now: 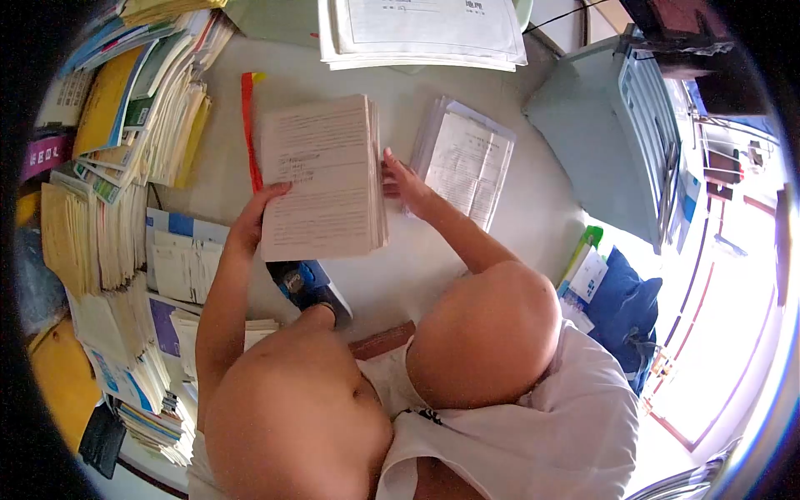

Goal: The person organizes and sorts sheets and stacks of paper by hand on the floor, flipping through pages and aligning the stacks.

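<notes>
A thick stack of printed papers (321, 179) with some handwriting on its top sheet stands out before me, above the floor. My left hand (254, 215) grips its left edge, thumb on top and the other fingers hidden behind or under it. At the stack's right edge is my right hand (404, 182), fingers stretched out and a little apart. Whether those fingertips touch the sheets I cannot tell. Just right of that hand lies a clear plastic box or sleeve (437, 129) with a printed sheet (468, 158) on it.
A red strip (248, 125) lies left of the stack. Piles of books and papers (125, 225) line the left side. More printed sheets (423, 33) lie at the top. A pale blue-grey bin-like container (592, 125) and a dark blue bag (621, 304) are on the right.
</notes>
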Tool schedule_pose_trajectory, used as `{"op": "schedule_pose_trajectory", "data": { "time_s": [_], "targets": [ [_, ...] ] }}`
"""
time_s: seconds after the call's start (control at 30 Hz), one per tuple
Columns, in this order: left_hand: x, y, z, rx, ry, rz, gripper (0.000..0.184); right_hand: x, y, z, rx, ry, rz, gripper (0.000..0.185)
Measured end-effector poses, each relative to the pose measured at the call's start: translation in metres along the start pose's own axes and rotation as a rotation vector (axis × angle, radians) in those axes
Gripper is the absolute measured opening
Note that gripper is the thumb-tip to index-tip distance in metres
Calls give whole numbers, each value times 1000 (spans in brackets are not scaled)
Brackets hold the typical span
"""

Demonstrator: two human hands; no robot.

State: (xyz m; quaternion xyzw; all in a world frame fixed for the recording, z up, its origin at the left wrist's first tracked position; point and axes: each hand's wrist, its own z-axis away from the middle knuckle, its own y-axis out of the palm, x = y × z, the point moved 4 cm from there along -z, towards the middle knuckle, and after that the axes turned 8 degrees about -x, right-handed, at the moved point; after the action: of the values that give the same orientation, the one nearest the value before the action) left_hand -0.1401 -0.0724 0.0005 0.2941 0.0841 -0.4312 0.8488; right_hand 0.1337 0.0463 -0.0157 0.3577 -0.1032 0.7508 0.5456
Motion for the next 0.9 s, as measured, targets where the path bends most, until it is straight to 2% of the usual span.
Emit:
{"op": "schedule_pose_trajectory", "data": {
  "time_s": [0.03,0.07,0.13,0.17,0.27,0.3,0.33,0.4,0.47,0.5,0.53,0.57,0.63,0.7,0.73,0.8,0.83,0.9],
  "targets": [
    [3,-5,-6,12,18,-13,52,-6,4,-1,-17,211,-124,90],
    [6,-8,-10,23,35,-24,55,-9,10,0,-17,209,-129,90],
    [6,-6,-11,-64,93,-143,60,-7,22,-6,64,-25,-197,89],
    [2,-8,-13,-152,153,-254,65,-4,20,-11,73,-34,-200,89],
    [-2,3,-1,-112,173,-257,75,-1,22,4,184,-25,-181,81],
    [-10,14,5,-57,299,-273,80,14,29,15,164,-188,-84,80],
    [-11,19,7,-65,309,-276,80,28,33,22,142,-352,13,84],
    [-22,25,19,-146,680,-475,56,37,34,27,144,-368,38,91],
    [-18,19,23,-131,659,-480,74,56,37,48,98,-617,172,84],
    [-22,23,32,-140,859,-728,67,62,35,55,153,-704,252,75],
    [-22,28,42,-147,1053,-979,61,63,32,56,165,-750,290,74],
    [-17,29,43,-235,1038,-877,50,59,31,56,163,-762,304,73],
    [46,-62,-40,-157,761,-650,45,43,25,45,120,-734,310,71],
    [59,-87,-65,-95,608,-355,44,28,20,35,76,-713,335,68],
    [50,-73,-53,-190,731,-692,43,27,20,33,58,-716,340,67],
    [36,-39,-27,-303,869,-1022,42,25,18,36,34,-731,373,65],
    [32,-25,-14,-299,954,-1087,42,26,18,39,31,-745,383,65],
    [14,3,20,-253,998,-1078,45,32,17,50,33,-797,391,63]
  ]
}}
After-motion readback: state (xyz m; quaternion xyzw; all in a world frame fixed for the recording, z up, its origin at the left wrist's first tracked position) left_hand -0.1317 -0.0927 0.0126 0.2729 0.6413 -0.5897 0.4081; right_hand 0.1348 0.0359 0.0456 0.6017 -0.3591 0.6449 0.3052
